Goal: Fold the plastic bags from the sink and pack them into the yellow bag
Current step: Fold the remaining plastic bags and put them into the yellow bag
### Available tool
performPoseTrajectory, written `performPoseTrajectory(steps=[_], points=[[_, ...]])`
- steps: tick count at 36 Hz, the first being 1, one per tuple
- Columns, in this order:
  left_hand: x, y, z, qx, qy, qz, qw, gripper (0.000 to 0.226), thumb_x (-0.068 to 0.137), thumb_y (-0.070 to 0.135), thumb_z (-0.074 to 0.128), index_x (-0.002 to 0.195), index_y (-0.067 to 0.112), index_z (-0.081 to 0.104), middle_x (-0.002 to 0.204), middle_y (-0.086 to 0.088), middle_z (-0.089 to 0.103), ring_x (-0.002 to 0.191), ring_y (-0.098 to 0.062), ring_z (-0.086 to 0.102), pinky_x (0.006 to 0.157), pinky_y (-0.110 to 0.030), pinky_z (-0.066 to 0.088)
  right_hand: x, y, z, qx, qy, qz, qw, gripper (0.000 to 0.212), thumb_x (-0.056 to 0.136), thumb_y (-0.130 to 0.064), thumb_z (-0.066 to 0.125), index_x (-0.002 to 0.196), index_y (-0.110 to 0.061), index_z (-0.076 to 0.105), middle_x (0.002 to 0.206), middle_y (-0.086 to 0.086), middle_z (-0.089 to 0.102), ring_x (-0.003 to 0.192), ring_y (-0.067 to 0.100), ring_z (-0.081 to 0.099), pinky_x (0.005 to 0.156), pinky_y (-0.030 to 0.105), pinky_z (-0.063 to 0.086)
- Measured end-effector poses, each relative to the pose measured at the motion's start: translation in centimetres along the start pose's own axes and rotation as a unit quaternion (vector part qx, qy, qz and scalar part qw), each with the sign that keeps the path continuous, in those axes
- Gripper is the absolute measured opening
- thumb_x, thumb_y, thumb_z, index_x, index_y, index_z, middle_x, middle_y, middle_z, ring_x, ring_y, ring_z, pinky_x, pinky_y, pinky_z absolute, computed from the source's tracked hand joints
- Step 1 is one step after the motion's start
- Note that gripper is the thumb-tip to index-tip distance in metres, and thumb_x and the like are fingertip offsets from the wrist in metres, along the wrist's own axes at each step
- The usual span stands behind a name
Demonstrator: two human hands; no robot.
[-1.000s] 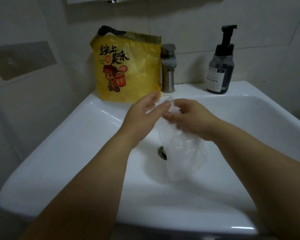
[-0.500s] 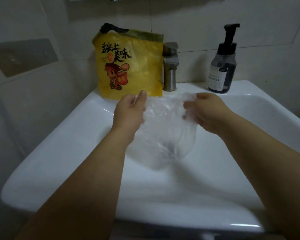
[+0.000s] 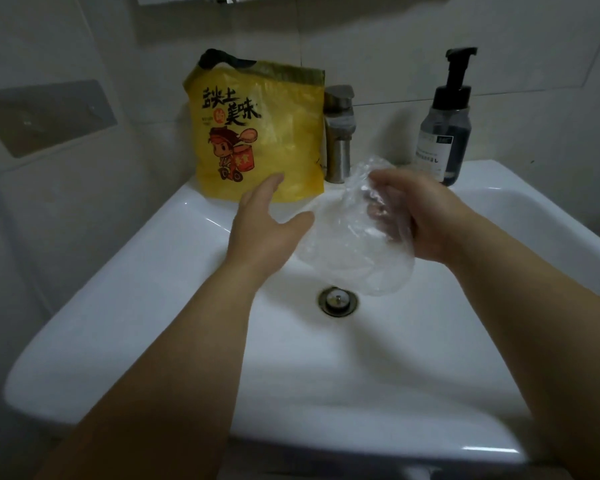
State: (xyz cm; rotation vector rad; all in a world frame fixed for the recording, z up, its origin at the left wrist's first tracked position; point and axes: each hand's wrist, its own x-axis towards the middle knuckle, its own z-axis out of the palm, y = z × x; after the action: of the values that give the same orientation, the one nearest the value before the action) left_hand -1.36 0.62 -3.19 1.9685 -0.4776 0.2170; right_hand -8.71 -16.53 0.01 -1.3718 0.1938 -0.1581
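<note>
Left hand: Your left hand [image 3: 267,230] is wide, with straight fingers, and holds nothing. It is just beside the clear plastic bag [image 3: 354,261]. I cannot tell if your thumb touches it.
Right hand: Your right hand [image 3: 426,220] holds the bag's bunched top. Your fingers show through the plastic.
Clear bag: It hangs over the sink [image 3: 118,306] bowl, above the drain [image 3: 336,301]. It is puffy and crumpled, not flat.
Yellow bag: The yellow bag [image 3: 257,133] stands on the back rim, just beside the tap [image 3: 338,133].
Do it well: Take the loose side with your left hand. Pull the bag flat and push the air out. Then fold it in half, and in half again. Thin plastic likes to slip and spring open, so pinch each fold tight.
Surface: The sink is white, smooth and shiny. A bag would likely slide on it.
Room: The wall tiles are pale and the light is dim. A dark soap bottle [image 3: 445,129] stands at the back right, well apart from the yellow bag.
</note>
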Motion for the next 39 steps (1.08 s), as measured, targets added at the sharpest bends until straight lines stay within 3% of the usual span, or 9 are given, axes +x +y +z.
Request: performPoseTrajectory(steps=[4, 8, 11, 14, 18, 23, 28, 34, 39], points=[[-0.8, 1.7, 0.6, -0.129, -0.092, -0.019, 0.987, 0.041, 0.093, 0.031, 0.061, 0.133, 0.025, 0.056, 0.129, 0.014, 0.058, 0.120, 0.000, 0.051, 0.101, -0.019, 0.038, 0.3, 0.7, 0.7, -0.032, -0.044, 0.024, 0.998, 0.018, 0.094, -0.023, 0.051, 0.100, -0.008, 0.060, 0.094, 0.015, 0.057, 0.085, 0.028, 0.050, 0.080, 0.039, 0.037], [-1.2, 1.7, 0.8, -0.104, -0.163, -0.013, 0.981, 0.031, 0.091, 0.041, 0.060, 0.084, 0.013, 0.070, 0.078, 0.002, 0.063, 0.076, -0.012, 0.058, 0.074, -0.024, 0.044, 0.5, 0.9, 0.9, -0.066, -0.029, 0.030, 0.997, 0.035, 0.096, -0.031, 0.051, 0.111, -0.002, 0.062, 0.102, 0.017, 0.067, 0.089, 0.029, 0.065, 0.079, 0.035, 0.052], [-1.4, 1.6, 0.6, -0.104, -0.191, -0.025, 0.976, 0.040, 0.090, 0.041, 0.062, 0.081, 0.001, 0.065, 0.076, -0.008, 0.052, 0.070, -0.019, 0.047, 0.066, -0.030, 0.037, 0.9, 0.7, 0.4, -0.067, -0.001, 0.029, 0.997, 0.039, 0.093, -0.038, 0.057, 0.110, -0.004, 0.065, 0.106, 0.017, 0.071, 0.098, 0.032, 0.069, 0.093, 0.045, 0.052], [-1.5, 1.5, 0.5, -0.112, -0.243, -0.036, 0.963, 0.049, 0.086, 0.042, 0.068, 0.092, -0.006, 0.061, 0.079, -0.005, 0.054, 0.073, -0.018, 0.050, 0.064, -0.028, 0.038, 0.5, 0.5, 0.4, -0.069, 0.001, 0.030, 0.997, 0.037, 0.092, -0.036, 0.058, 0.108, -0.003, 0.066, 0.101, 0.016, 0.072, 0.089, 0.028, 0.071, 0.083, 0.039, 0.057], [-1.7, 1.5, 0.5, -0.071, -0.304, -0.061, 0.948, 0.021, 0.086, 0.042, 0.067, 0.082, 0.022, 0.072, 0.079, 0.008, 0.070, 0.076, -0.010, 0.064, 0.070, -0.024, 0.049, 0.6, 0.8, 0.6, -0.089, -0.012, 0.052, 0.995, 0.040, 0.091, -0.037, 0.059, 0.110, -0.002, 0.065, 0.098, 0.015, 0.072, 0.085, 0.028, 0.071, 0.075, 0.034, 0.057], [-0.6, 1.2, 0.3, -0.206, -0.180, -0.106, 0.956, 0.024, 0.087, 0.030, 0.070, 0.098, 0.009, 0.068, 0.097, -0.012, 0.070, 0.083, -0.024, 0.066, 0.081, -0.040, 0.052, 0.5, 0.2, -0.2, 0.055, -0.012, 0.068, 0.996, 0.026, 0.095, -0.035, 0.054, 0.086, -0.013, 0.063, 0.082, 0.008, 0.071, 0.068, 0.019, 0.069, 0.070, 0.033, 0.056], [0.3, 0.7, -0.2, -0.269, -0.073, -0.119, 0.953, 0.012, 0.092, 0.028, 0.065, 0.088, 0.017, 0.067, 0.094, -0.004, 0.074, 0.091, -0.022, 0.071, 0.084, -0.038, 0.056, 0.6, 0.7, -0.4, 0.002, -0.136, 0.129, 0.982, 0.056, 0.071, -0.053, 0.060, 0.116, -0.019, 0.064, 0.104, 0.002, 0.071, 0.095, 0.022, 0.068, 0.085, 0.041, 0.053], [0.7, 0.6, -0.5, -0.307, -0.040, -0.154, 0.938, 0.025, 0.090, 0.039, 0.065, 0.099, 0.017, 0.069, 0.099, -0.004, 0.075, 0.094, -0.022, 0.071, 0.085, -0.039, 0.057, 1.0, 0.3, 0.0, 0.161, 0.007, 0.100, 0.982, 0.024, 0.101, -0.025, 0.045, 0.089, -0.012, 0.061, 0.063, 0.001, 0.065, 0.053, 0.013, 0.061, 0.065, 0.031, 0.055], [1.1, 0.2, -0.7, -0.338, -0.011, -0.165, 0.926, 0.036, 0.091, 0.043, 0.062, 0.112, 0.014, 0.066, 0.107, -0.005, 0.073, 0.100, -0.022, 0.070, 0.093, -0.045, 0.054, 1.0, 0.2, -0.4, 0.213, 0.019, 0.084, 0.973, 0.047, 0.096, -0.050, 0.044, 0.106, -0.009, 0.064, 0.093, 0.008, 0.071, 0.084, 0.024, 0.070, 0.073, 0.036, 0.059]])
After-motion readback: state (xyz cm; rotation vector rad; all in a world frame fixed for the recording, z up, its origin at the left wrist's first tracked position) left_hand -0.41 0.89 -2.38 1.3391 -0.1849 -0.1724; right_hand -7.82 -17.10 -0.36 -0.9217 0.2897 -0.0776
